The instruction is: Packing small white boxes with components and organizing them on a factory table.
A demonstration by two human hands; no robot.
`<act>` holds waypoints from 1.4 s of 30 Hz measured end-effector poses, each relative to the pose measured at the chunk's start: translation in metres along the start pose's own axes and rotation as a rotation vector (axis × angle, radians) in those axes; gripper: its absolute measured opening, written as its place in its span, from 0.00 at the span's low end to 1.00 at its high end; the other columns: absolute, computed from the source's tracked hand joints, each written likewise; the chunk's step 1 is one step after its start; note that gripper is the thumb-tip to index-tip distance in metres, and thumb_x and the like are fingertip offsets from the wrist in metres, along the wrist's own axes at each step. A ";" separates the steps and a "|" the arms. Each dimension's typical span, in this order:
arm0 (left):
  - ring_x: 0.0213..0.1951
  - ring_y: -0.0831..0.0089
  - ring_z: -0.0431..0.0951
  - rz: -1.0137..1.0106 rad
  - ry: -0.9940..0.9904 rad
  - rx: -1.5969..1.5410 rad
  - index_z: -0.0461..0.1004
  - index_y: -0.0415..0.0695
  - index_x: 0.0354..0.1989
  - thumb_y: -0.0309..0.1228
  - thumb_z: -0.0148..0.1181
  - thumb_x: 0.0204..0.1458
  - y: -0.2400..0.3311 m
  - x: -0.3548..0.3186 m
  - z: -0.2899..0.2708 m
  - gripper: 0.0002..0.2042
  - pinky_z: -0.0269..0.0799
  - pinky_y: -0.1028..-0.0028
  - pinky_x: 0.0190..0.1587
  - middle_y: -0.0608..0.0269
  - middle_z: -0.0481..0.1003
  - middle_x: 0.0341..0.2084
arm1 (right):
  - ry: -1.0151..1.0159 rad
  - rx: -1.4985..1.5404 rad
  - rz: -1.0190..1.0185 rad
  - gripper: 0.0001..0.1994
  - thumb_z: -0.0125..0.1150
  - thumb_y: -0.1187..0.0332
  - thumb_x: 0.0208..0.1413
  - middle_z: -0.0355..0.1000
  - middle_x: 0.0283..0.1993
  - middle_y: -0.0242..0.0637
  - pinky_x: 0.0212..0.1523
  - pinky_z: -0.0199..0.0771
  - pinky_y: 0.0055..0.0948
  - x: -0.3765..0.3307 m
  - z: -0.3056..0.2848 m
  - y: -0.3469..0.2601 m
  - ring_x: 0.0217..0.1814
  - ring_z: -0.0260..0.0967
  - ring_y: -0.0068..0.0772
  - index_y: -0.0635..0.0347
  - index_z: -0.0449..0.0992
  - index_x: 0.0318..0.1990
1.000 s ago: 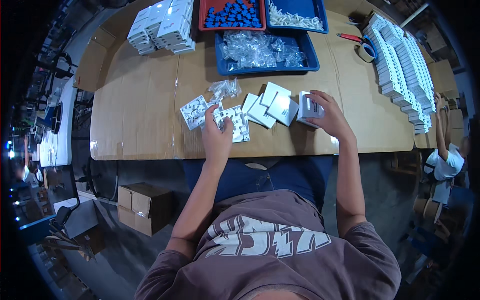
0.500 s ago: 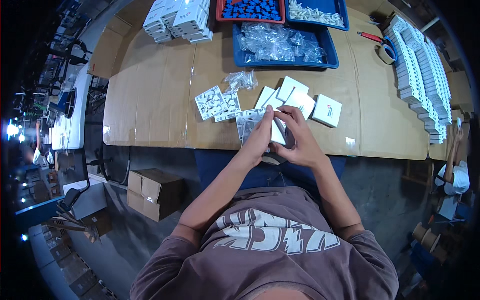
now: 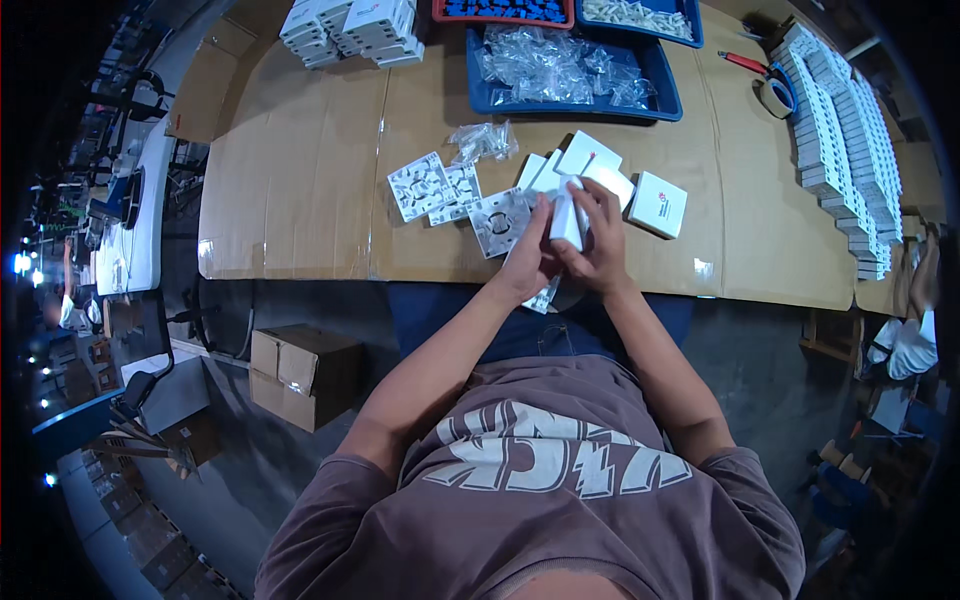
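1. Both hands are bunched together over the near edge of the cardboard-covered table point(image 3: 300, 200). The left hand point(image 3: 528, 262) and right hand point(image 3: 598, 245) both have fingers curled round a small white box point(image 3: 568, 218), held upright between them, just above the tabletop.
2. Can't tell if the left hand is also pinching the white plate point(image 3: 543, 297) poking out under its wrist.
3. Counts: three flat white perforated plates point(image 3: 420, 186) lie side by side left of the hands, the nearest one touching the left fingers. Roughly three flat white boxes point(image 3: 588, 158) are fanned out just behind the hands, plus one closed box point(image 3: 658, 204) on its own to the right.
4. One little clear bag point(image 3: 484, 141) sits behind the plates.
5. Further back: a blue tray of clear bags point(image 3: 570, 66), a red tray point(image 3: 503, 10) of blue parts, another blue tray point(image 3: 640, 15) of white parts, and a pile of white boxes point(image 3: 350, 28) at the far left.
6. A long row of stacked white boxes point(image 3: 838, 140) runs down the right side, with a tape roll point(image 3: 775, 97) beside it.
7. Two brown cartons point(image 3: 303, 372) sit on the floor, left.
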State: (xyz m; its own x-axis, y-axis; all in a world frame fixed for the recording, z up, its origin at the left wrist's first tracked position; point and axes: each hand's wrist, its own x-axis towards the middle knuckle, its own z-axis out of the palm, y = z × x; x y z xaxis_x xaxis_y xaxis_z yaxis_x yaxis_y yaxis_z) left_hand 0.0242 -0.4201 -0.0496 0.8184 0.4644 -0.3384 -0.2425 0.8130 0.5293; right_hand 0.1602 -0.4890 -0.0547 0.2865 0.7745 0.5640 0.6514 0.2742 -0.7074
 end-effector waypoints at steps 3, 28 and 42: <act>0.63 0.66 0.73 0.102 -0.077 0.158 0.58 0.47 0.74 0.66 0.36 0.67 0.009 0.012 0.011 0.39 0.71 0.65 0.63 0.58 0.71 0.63 | 0.134 -0.045 -0.029 0.38 0.68 0.44 0.56 0.66 0.63 0.59 0.64 0.66 0.51 0.010 -0.006 0.003 0.65 0.65 0.60 0.66 0.71 0.65; 0.49 0.80 0.79 -0.001 0.108 0.048 0.67 0.53 0.67 0.56 0.46 0.71 0.042 -0.021 0.046 0.26 0.78 0.73 0.45 0.69 0.76 0.50 | -0.096 0.077 -0.121 0.37 0.69 0.53 0.59 0.62 0.68 0.62 0.68 0.66 0.48 0.030 -0.011 -0.034 0.69 0.64 0.62 0.72 0.69 0.67; 0.64 0.53 0.75 0.135 -0.047 0.026 0.60 0.47 0.73 0.30 0.50 0.61 0.058 -0.046 0.017 0.29 0.76 0.46 0.61 0.48 0.71 0.64 | -0.036 -0.527 0.148 0.25 0.71 0.62 0.58 0.69 0.66 0.57 0.63 0.70 0.47 0.049 -0.019 -0.012 0.66 0.69 0.59 0.66 0.76 0.60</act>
State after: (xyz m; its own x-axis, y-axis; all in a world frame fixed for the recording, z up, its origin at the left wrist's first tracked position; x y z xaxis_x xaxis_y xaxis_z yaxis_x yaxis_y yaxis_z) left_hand -0.0186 -0.4001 0.0096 0.8028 0.5516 -0.2262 -0.3392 0.7346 0.5876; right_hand 0.1790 -0.4653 -0.0107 0.3833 0.8047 0.4534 0.8725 -0.1543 -0.4636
